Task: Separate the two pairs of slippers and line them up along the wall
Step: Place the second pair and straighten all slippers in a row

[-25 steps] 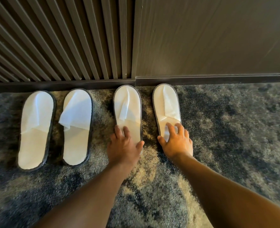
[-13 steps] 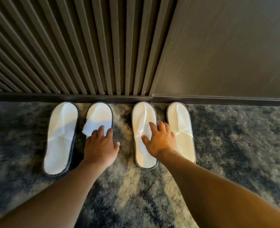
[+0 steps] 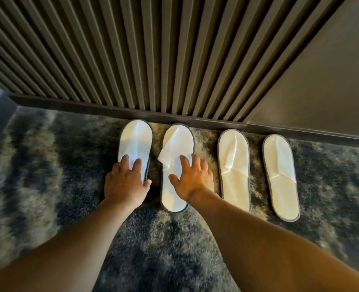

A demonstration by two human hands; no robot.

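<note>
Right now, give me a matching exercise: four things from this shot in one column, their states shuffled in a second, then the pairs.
Things:
1. Far-left slipper
2. Second slipper
3. Far-right slipper
4. Carpet

States:
A. under the right hand
B. untouched, nearest the smooth panel
C. dark, mottled, under everything
D. under the left hand

Pairs: 1-D, 2-A, 3-B, 4-C

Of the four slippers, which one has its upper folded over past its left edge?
The second slipper from the left, under the right hand. Its white upper sticks out over its left rim; the other three keep theirs inside the dark edging.
</note>
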